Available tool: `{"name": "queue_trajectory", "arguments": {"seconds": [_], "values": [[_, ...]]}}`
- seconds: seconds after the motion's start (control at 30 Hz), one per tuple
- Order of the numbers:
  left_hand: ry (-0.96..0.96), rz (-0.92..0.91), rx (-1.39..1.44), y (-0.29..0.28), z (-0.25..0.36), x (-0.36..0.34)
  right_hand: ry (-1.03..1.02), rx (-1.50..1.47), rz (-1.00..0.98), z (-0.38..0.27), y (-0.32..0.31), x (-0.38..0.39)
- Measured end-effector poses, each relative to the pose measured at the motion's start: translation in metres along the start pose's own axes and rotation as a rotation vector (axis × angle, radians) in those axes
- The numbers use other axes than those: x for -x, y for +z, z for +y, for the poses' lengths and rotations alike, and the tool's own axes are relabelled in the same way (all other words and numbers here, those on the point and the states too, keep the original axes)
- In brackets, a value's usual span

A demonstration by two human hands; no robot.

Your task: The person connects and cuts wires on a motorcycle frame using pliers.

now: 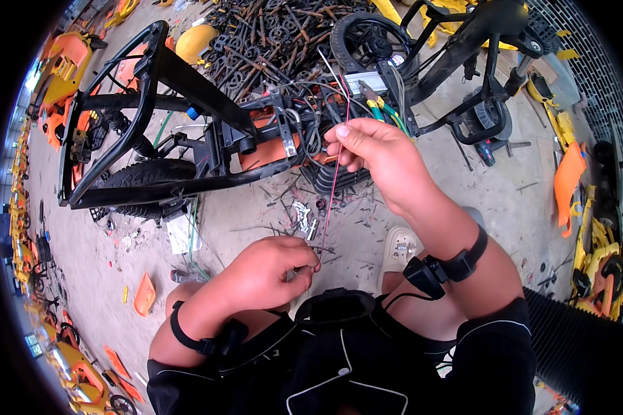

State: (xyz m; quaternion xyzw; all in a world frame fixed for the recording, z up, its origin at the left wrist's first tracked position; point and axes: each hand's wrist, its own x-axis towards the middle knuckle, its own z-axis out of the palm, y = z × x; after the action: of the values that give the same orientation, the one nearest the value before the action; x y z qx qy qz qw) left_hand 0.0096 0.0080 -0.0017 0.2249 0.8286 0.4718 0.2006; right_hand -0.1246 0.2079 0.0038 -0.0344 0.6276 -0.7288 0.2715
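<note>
A thin red wire point(333, 187) runs between my hands, slanting down from the vehicle frame. Higher up, my right hand point(381, 152) pinches it between thumb and fingers. My left hand point(277, 271) is closed near my lap, its fingertips on the wire's lower end. Beyond my hands lies the black tubular vehicle frame point(208, 188), with bundled black cables point(313, 135) at its middle. A silver box point(362, 83) sits among the cables, just past my right hand. Pliers with green and yellow handles point(375, 109) rest against it.
Rusty metal parts point(263, 41) are heaped behind the frame. A black wheel point(367, 43) stands at the far side. Wire scraps and a white bundle point(302, 216) litter the floor. An orange panel point(569, 183) lies at right, a small orange piece point(145, 295) at left.
</note>
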Motion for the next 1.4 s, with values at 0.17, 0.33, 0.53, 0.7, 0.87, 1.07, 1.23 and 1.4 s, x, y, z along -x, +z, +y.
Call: {"name": "queue_trajectory", "arguments": {"seconds": [0.17, 0.33, 0.53, 0.7, 0.87, 1.07, 1.23, 1.4], "values": [[0.009, -0.055, -0.013, 0.004, 0.000, -0.001, -0.037, 0.016, 0.060, -0.009, -0.013, -0.004], [-0.021, -0.115, -0.024, 0.002, 0.004, -0.002, -0.062, 0.014, 0.088, -0.013, -0.019, -0.005], [-0.025, -0.163, -0.038, 0.004, 0.004, -0.001, -0.085, 0.019, 0.113, -0.017, -0.019, -0.004], [-0.027, -0.180, -0.047, 0.005, 0.002, -0.002, -0.094, 0.020, 0.126, -0.019, -0.021, -0.003], [0.004, -0.184, -0.038, 0.006, 0.002, -0.002, -0.126, 0.008, 0.134, -0.019, -0.024, -0.005], [-0.014, -0.239, -0.045, 0.009, -0.003, 0.001, -0.154, 0.028, 0.148, -0.021, -0.026, -0.006], [-0.018, -0.289, -0.037, 0.008, 0.000, 0.002, -0.174, 0.027, 0.152, -0.022, -0.030, -0.008], [-0.003, -0.327, -0.015, 0.009, -0.003, 0.003, -0.183, 0.037, 0.172, -0.022, -0.030, -0.008]]}}
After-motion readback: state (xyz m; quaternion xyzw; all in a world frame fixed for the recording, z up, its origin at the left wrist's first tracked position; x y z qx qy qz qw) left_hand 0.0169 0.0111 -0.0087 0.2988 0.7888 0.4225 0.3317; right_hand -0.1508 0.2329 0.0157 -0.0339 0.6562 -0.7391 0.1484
